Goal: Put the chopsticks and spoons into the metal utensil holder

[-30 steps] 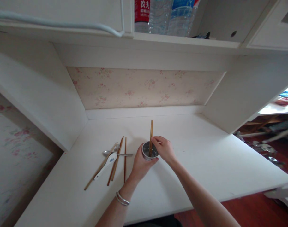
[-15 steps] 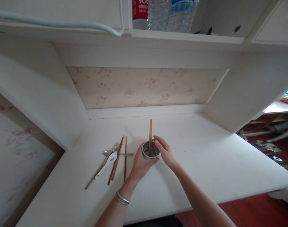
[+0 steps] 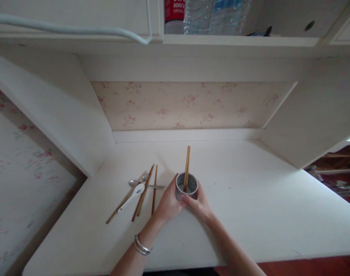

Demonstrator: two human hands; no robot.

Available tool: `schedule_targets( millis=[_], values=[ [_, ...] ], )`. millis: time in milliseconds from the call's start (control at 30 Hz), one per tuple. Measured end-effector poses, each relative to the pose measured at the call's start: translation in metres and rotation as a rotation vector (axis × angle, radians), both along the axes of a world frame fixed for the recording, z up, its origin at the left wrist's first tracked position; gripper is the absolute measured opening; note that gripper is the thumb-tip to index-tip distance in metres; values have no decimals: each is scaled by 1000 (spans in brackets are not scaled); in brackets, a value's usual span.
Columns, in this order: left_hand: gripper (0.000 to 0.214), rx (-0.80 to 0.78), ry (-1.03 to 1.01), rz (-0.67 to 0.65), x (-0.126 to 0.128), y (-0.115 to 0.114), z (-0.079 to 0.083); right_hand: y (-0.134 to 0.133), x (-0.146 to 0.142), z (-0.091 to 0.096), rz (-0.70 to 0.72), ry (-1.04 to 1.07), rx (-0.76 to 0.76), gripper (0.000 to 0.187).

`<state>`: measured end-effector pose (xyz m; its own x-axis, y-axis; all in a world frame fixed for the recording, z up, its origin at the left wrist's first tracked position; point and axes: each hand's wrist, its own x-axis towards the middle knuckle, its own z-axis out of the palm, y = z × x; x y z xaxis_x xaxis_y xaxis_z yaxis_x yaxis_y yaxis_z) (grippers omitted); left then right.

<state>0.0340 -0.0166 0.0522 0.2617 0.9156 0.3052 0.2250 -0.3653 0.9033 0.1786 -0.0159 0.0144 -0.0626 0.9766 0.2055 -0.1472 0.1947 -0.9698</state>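
Observation:
A round grey metal cup (image 3: 180, 196) is clasped between my two hands over the white desk. My left hand (image 3: 170, 201) wraps its left side, and my right hand (image 3: 202, 202) curls round the right side with the thumb at the front. Inside the cup stands a pair of wooden chopsticks (image 3: 187, 165), tilted slightly. To the left of my left hand lie loose chopsticks (image 3: 154, 191), a white ceramic spoon (image 3: 131, 197) with a blue mark, and metal spoons (image 3: 154, 186), partly crossing each other.
The white desk (image 3: 250, 214) has a raised back strip and side panels. Above hangs a shelf (image 3: 235, 40) holding plastic bottles (image 3: 199, 17), with a pale cable (image 3: 77, 30) along its front left. Red floor shows past the desk's front edge.
My right hand has gone from loosely touching the cup's rim to wrapping its right side. The chopsticks in the cup lean a little more to the right. The camera view has shifted slightly.

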Motion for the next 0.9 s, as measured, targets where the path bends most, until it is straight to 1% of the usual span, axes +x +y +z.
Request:
schedule_targets(
  millis=[33, 67, 100, 200, 233, 300, 333, 400, 467, 600, 767, 900],
  values=[
    [78, 18, 87, 32, -7, -3, 0, 0, 0, 0, 0, 0, -1, 68],
    [76, 30, 181, 74, -14, -7, 0, 0, 1, -1, 1, 4, 0, 68],
    [67, 38, 286, 124, -22, -11, 1, 0, 1, -1, 3, 8, 2, 67],
    [24, 41, 665, 275, -47, -23, 7, 0, 1, -4, 5, 10, 3, 68],
    [21, 35, 807, 329, -53, -27, 9, 0, 1, -5, 2, 5, 0, 69],
    [27, 11, 1054, 433, -63, -31, 11, 1, 1, -7, 4, -2, -4, 70],
    [29, -8, 1144, 473, -65, -32, 11, 1, 1, -7, 4, -5, -4, 70],
    [31, -49, 1252, 516, -67, -32, 8, 1, 2, -8, 1, -12, 2, 70],
    [32, -76, 1295, 500, -65, -31, 3, 1, 2, -9, -5, -19, 12, 70],
    [33, -113, 1303, 393, -53, -31, -2, 1, 3, -10, -17, -36, 23, 70],
    [33, -152, 1214, 268, -35, -37, 7, 0, 3, -8, -20, -52, 44, 67],
    [36, -168, 1084, 222, -32, -35, 13, -1, 2, -4, -49, -61, 51, 66]
  ],
)
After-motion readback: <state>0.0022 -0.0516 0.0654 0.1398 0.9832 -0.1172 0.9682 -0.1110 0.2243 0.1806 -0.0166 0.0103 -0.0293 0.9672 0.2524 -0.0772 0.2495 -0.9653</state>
